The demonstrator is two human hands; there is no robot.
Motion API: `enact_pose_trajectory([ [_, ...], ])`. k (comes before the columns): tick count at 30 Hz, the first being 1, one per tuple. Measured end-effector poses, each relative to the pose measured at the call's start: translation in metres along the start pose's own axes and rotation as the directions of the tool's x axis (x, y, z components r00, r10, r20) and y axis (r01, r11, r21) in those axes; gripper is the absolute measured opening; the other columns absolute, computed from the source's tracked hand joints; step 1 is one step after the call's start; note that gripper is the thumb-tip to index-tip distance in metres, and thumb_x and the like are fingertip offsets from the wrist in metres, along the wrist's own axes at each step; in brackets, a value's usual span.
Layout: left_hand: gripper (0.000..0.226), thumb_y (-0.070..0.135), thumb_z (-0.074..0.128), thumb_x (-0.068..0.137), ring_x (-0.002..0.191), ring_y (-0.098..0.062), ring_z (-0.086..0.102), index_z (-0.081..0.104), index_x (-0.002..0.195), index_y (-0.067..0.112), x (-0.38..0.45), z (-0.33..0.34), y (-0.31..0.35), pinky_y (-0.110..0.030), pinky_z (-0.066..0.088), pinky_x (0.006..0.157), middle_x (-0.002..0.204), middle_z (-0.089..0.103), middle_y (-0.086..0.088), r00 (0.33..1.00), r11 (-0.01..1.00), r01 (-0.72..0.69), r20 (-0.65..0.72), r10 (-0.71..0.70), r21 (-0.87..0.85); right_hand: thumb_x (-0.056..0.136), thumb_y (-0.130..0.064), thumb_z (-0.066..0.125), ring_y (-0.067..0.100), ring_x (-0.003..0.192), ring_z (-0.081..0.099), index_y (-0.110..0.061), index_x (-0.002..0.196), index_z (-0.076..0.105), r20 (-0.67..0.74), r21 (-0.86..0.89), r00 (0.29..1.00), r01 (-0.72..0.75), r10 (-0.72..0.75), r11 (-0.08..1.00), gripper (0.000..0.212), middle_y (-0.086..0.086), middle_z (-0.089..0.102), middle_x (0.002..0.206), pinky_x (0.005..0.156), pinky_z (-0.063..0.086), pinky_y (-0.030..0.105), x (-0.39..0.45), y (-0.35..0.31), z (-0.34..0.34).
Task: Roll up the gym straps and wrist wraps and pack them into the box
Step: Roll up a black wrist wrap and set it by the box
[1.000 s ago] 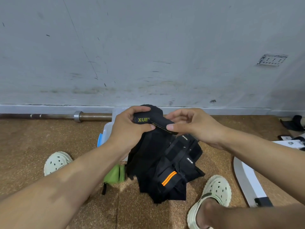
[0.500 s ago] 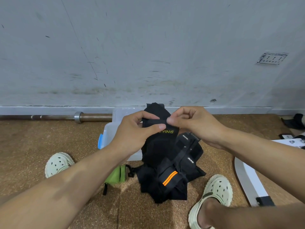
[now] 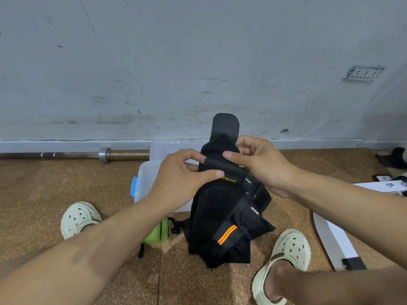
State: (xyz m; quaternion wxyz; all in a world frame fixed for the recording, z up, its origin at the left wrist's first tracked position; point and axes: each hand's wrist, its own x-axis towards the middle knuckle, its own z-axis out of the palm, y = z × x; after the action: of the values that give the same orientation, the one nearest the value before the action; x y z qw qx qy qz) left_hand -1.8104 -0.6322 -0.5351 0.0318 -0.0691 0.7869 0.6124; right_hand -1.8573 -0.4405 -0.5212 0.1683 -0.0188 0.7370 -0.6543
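**Kid:** Two hands on one thing! What is it?

**Helper:** A soft black cloth wrist wrap [image 3: 222,166] with yellow letters, mid-frame. The left hand [image 3: 180,181] pinches its left side, fingers curled. The right hand [image 3: 259,164] pinches its right side.

**Kid:** Is it heavy?

**Helper:** It looks light and floppy. Best to hold the rolled edge tight, or it may unroll.

**Kid:** Where's the box?

**Helper:** The clear plastic box [image 3: 147,179] with a blue clip sits just behind the hands.

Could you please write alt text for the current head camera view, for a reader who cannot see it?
Both hands, left hand and right hand, pinch a black wrist wrap above a pile of black straps on the cork floor. A clear plastic box sits behind, a barbell along the wall.
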Motion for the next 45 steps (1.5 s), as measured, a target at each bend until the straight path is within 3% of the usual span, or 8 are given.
enact_pose_trajectory([
  [5,0.018,0.025,0.090,0.073,0.105,0.004,0.064,0.077,0.080,0.014,0.001,-0.001,-0.002,-0.008,0.048,0.085,0.115,0.070,0.014,1.000,0.999,-0.028,0.005,0.027,0.027,0.095,-0.010,0.071,0.029,0.081,0.070,-0.010,0.100,0.070,-0.086,0.008,0.996,0.023,-0.022,1.000,0.005,0.011,0.073,0.086,0.079,0.059,0.045,0.003,0.002,0.001],
  [10,0.023,0.026,0.088,0.077,0.066,0.003,0.061,0.068,0.074,0.015,0.005,-0.006,0.000,-0.006,0.043,0.056,0.080,0.065,0.005,0.985,0.996,0.032,-0.165,-0.046,-0.085,0.101,-0.012,0.064,0.013,0.095,0.074,-0.017,0.104,0.067,-0.286,0.061,0.955,0.101,-0.079,0.993,0.006,-0.002,0.077,0.103,0.089,0.057,0.032,0.015,0.002,-0.013],
  [13,0.019,0.025,0.085,0.082,0.078,-0.012,0.070,0.068,0.077,0.017,0.010,-0.014,0.000,-0.028,0.061,0.080,0.080,0.069,0.004,0.982,0.985,0.025,-0.182,-0.056,-0.171,0.101,-0.020,0.064,0.012,0.095,0.075,-0.018,0.109,0.068,-0.317,0.147,0.948,0.076,-0.026,0.986,0.009,-0.003,0.079,0.103,0.084,0.058,0.026,0.018,-0.002,-0.024],
  [18,0.017,0.022,0.082,0.085,0.089,-0.022,0.076,0.065,0.083,0.018,0.018,-0.022,-0.001,-0.049,0.060,0.090,0.090,0.079,-0.002,0.975,0.975,0.052,-0.202,-0.097,-0.216,0.095,-0.018,0.070,0.020,0.087,0.074,-0.013,0.103,0.070,-0.109,0.092,0.993,-0.027,0.037,0.995,0.009,0.005,0.078,0.097,0.078,0.061,0.029,0.010,-0.002,-0.026],
  [24,0.026,0.002,0.074,0.090,0.079,-0.017,0.075,0.057,0.103,0.018,0.018,-0.022,0.001,-0.024,0.058,0.064,0.098,0.078,0.007,0.986,0.970,0.036,-0.152,-0.075,-0.242,0.094,-0.007,0.068,0.019,0.101,0.075,-0.012,0.113,0.073,0.100,0.044,0.995,-0.013,0.009,0.999,0.020,0.006,0.078,0.113,0.090,0.059,0.029,0.000,0.005,-0.013],
  [32,0.080,-0.006,0.067,0.093,0.086,-0.016,0.077,0.037,0.149,0.042,0.014,-0.022,0.008,-0.019,0.058,0.066,0.113,0.072,0.009,0.997,0.965,-0.012,-0.073,-0.007,-0.263,0.093,-0.008,0.069,0.029,0.111,0.073,-0.014,0.134,0.062,0.163,0.140,0.985,-0.083,0.060,0.987,0.042,0.014,0.076,0.117,0.095,0.057,0.038,0.000,0.005,-0.004],
  [42,0.105,0.029,0.080,0.086,0.112,-0.010,0.070,0.007,0.161,0.038,0.012,-0.013,0.004,-0.039,0.047,0.108,0.121,0.075,0.006,0.990,0.949,0.138,0.075,-0.122,-0.282,0.092,-0.018,0.071,0.030,0.100,0.076,0.000,0.113,0.074,0.043,0.264,0.989,-0.149,0.143,0.953,0.028,0.018,0.077,0.110,0.083,0.061,0.034,0.002,-0.002,0.006],
  [45,0.100,0.027,0.076,0.091,0.107,-0.007,0.072,0.007,0.162,0.034,0.007,-0.006,-0.001,-0.032,0.049,0.102,0.113,0.077,0.007,0.976,0.956,0.198,0.137,-0.171,-0.218,0.094,-0.019,0.070,0.033,0.108,0.074,0.000,0.120,0.072,0.010,0.307,0.994,-0.110,0.112,0.945,0.032,0.018,0.076,0.115,0.093,0.060,0.042,0.006,-0.009,0.002],
])
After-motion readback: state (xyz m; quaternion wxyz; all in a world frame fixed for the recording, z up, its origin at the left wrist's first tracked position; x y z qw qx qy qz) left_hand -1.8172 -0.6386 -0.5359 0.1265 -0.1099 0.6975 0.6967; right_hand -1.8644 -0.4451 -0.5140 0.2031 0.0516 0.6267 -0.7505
